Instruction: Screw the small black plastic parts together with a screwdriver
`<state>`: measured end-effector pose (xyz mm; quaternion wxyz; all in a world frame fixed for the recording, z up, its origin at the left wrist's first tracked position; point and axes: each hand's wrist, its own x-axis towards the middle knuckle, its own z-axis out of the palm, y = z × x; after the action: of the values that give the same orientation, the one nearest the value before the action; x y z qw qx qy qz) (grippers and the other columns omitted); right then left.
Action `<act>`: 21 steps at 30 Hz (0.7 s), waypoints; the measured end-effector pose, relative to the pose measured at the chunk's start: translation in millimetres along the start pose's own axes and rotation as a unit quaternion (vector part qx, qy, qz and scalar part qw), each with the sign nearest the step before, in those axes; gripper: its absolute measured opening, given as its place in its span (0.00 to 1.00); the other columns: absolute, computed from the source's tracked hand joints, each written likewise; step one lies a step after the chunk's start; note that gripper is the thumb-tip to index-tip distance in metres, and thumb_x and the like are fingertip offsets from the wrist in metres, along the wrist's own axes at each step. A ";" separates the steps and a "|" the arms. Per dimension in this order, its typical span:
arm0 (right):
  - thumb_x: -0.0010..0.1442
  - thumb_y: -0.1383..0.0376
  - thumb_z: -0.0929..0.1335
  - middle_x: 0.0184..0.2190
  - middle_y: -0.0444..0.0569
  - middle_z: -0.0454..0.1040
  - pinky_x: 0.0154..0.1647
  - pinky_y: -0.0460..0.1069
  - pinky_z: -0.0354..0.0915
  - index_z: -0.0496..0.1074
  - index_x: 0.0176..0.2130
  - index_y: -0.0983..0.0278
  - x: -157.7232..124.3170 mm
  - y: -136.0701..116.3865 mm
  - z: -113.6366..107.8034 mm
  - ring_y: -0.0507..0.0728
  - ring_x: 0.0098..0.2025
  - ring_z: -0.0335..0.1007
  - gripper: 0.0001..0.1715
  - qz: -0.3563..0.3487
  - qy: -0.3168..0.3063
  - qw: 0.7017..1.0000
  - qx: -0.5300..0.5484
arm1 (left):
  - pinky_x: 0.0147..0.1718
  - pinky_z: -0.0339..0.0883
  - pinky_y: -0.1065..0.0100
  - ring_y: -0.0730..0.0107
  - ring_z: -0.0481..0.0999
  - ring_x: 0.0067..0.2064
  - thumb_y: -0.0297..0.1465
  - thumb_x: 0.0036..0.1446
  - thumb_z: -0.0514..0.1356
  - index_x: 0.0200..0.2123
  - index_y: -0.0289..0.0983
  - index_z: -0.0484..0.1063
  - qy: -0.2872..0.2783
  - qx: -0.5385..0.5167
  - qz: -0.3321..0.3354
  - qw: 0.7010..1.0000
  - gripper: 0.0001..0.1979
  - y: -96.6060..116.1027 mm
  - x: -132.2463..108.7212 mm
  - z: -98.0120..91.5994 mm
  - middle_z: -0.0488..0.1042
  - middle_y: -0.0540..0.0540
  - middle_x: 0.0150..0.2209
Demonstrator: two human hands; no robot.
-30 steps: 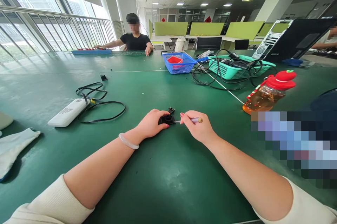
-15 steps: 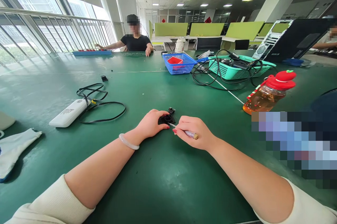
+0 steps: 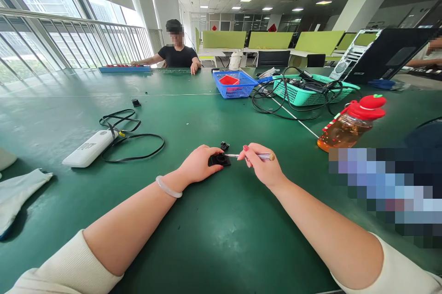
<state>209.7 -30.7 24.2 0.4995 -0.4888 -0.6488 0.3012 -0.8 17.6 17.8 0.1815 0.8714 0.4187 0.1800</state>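
Near the middle of the green table (image 3: 207, 239), my left hand (image 3: 196, 164) closes its thumb and fingers on the left side of a small black plastic part (image 3: 220, 160) lying on the surface. My right hand (image 3: 260, 165) pinches a small screwdriver (image 3: 264, 156) with a translucent handle and a brownish end. Its thin metal shaft lies nearly level, pointing left, the tip at the upper edge of the black part; whether they touch I cannot tell. Just beyond the part sits another small black piece (image 3: 224, 146) whose details are too small to make out.
To the left lie a white power bank (image 3: 88, 149) with a black cable (image 3: 152, 135) and a pale cloth (image 3: 22, 197). A blue basket (image 3: 236, 90), a teal basket (image 3: 300, 96) with cables and a red-capped bottle (image 3: 348, 126) stand right. Across sits a person (image 3: 179, 57).
The right hand has shifted right and slightly up, turning the screwdriver from a slant to nearly level. Its tip moved from the part's front edge to its upper edge. The left hand stays on the part.
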 end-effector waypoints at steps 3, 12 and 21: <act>0.61 0.45 0.64 0.20 0.43 0.63 0.27 0.49 0.58 0.76 0.23 0.61 1.6 2.2 1.3 0.52 0.24 0.61 0.28 0.014 -0.025 1.000 -0.012 | 0.49 0.70 0.56 0.56 0.74 0.48 0.38 0.55 0.62 0.54 0.42 0.71 0.003 0.004 0.005 1.000 0.23 -1.0 -0.4 1.3 0.78 0.45 0.46; 0.60 0.45 0.67 0.17 0.41 0.64 0.23 0.48 0.59 0.76 0.32 0.61 3.4 11.0 0.8 0.51 0.21 0.60 0.23 0.025 0.004 0.992 0.120 | 0.55 0.67 0.56 0.59 0.73 0.52 0.36 0.58 0.58 0.53 0.43 0.70 0.119 -0.033 0.059 0.991 0.19 6.4 -5.8 -2.8 0.77 0.46 0.51; 0.49 0.44 0.73 0.24 0.44 0.69 0.25 0.48 0.60 0.76 0.32 0.62 12.8 23.3 -0.9 0.52 0.25 0.63 0.25 0.088 0.096 0.991 0.039 | 0.52 0.66 0.50 0.54 0.71 0.52 0.27 0.62 0.50 0.59 0.43 0.66 0.110 0.102 -0.119 0.981 0.23 -3.4 -3.4 4.8 0.72 0.40 0.51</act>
<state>218.1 -10.9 8.5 0.5499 -0.5506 -0.5402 0.3203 -2.8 16.1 11.5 0.0643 0.8041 0.5532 0.2082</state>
